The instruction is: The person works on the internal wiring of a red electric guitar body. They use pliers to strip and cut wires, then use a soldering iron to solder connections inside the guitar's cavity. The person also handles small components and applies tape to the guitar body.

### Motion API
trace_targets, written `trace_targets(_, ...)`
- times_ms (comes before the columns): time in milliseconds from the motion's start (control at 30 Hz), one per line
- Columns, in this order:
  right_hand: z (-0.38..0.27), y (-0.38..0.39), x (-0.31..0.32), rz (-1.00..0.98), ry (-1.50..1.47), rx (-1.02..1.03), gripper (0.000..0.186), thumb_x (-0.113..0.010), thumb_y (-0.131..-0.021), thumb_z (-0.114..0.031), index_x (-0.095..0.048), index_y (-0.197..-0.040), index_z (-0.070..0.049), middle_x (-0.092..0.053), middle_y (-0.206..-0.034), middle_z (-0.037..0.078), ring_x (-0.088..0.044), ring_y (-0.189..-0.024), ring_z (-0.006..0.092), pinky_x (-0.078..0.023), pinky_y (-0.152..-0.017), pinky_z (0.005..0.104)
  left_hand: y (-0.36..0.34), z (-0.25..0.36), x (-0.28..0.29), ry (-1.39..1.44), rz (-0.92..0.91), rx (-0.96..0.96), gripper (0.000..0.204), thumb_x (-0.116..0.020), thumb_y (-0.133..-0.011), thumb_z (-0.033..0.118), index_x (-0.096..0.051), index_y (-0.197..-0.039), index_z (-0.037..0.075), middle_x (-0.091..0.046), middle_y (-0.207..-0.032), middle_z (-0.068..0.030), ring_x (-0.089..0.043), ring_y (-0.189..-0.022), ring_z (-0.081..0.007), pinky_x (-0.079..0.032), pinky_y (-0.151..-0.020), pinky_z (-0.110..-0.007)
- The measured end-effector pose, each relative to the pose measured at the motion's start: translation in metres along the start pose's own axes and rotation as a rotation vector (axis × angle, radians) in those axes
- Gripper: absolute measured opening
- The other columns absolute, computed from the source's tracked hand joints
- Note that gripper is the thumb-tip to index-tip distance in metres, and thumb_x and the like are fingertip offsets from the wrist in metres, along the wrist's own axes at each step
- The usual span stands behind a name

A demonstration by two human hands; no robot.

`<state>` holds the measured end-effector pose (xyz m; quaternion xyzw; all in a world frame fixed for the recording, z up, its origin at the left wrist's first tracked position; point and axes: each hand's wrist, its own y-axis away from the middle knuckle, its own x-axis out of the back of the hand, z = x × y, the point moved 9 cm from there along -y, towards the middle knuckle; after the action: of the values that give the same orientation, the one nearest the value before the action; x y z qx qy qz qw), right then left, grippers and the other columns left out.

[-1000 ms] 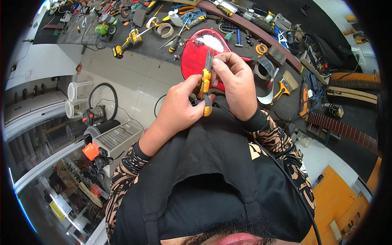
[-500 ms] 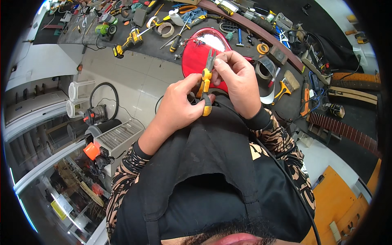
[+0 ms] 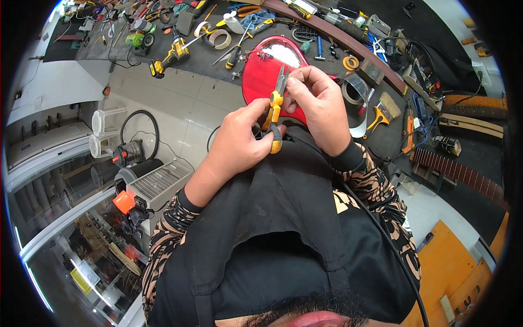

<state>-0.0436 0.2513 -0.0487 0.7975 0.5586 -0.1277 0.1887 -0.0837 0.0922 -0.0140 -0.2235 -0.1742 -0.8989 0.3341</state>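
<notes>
My left hand (image 3: 235,135) is wrapped round the yellow-and-black handles of long-nose pliers (image 3: 275,101), whose jaws point up and away from me. At the jaw tips my right hand (image 3: 322,111) is closed, thumb against forefinger, on something too small to make out. Below and beyond both hands lies a glossy red guitar body (image 3: 258,80) with a white reflection near its far end. Small wired metal parts (image 3: 262,55) rest on its upper left. My hands hide much of its near side.
Tools cover the dark bench (image 3: 218,70): a yellow-and-black drill (image 3: 177,52), a screwdriver (image 3: 233,56), tape rolls (image 3: 350,63) and a brush (image 3: 388,109). Guitar necks (image 3: 444,171) lie at right. A vacuum cleaner (image 3: 128,154) stands on the floor at left.
My hands and the pliers hold almost the same place; the right hand has shifted very slightly. The bench things stay put.
</notes>
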Motion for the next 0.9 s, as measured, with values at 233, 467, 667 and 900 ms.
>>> trace_targets(233,-0.0008,-0.0017,0.0013,-0.003,0.024,-0.009,0.016,-0.071,-0.113,-0.013,-0.071,-0.117,0.003,-0.076,-0.102,0.005,-0.075,-0.083,0.0091,-0.060,-0.073,0.0247,-0.0008,-0.0033,-0.0008,-0.003,-0.002,-0.019,0.046,-0.087,-0.095,0.011,-0.069,-0.135,-0.005,-0.081,-0.103,-0.0161,-0.078,-0.094,-0.0215,-0.059,-0.089,-0.037)
trace_targets(467,-0.0023,-0.0031,0.0016,-0.003,0.047,-0.016,0.016,-0.071,-0.113,-0.013,-0.071,-0.116,0.003,-0.077,-0.103,0.005,-0.075,-0.083,0.0092,-0.061,-0.072,0.0246,-0.0007,-0.0007,0.0014,-0.034,0.000,-0.013,0.049,-0.087,-0.095,0.012,-0.069,-0.137,-0.005,-0.081,-0.101,-0.0155,-0.077,-0.092,-0.0208,-0.058,-0.088,-0.036)
trace_targets(667,-0.0025,-0.0043,0.0018,-0.009,0.060,-0.026,0.016,-0.072,-0.112,-0.014,-0.071,-0.115,0.002,-0.077,-0.102,0.005,-0.075,-0.084,0.0087,-0.061,-0.072,0.0243,-0.0010,-0.0047,0.0022,-0.024,-0.006,-0.028,0.049,-0.087,-0.095,0.010,-0.069,-0.138,-0.006,-0.081,-0.102,-0.0153,-0.075,-0.091,-0.0198,-0.058,-0.088,-0.035)
trace_targets(900,-0.0035,-0.0063,0.0012,-0.049,0.109,-0.058,0.017,-0.072,-0.112,-0.014,-0.070,-0.117,0.002,-0.077,-0.100,0.004,-0.077,-0.080,0.0110,-0.060,-0.070,0.0242,-0.0001,-0.0083,0.0034,-0.034,-0.033,-0.033,0.049,-0.086,-0.097,0.009,-0.069,-0.140,-0.006,-0.080,-0.108,-0.0176,-0.077,-0.095,-0.0210,-0.060,-0.091,-0.036)
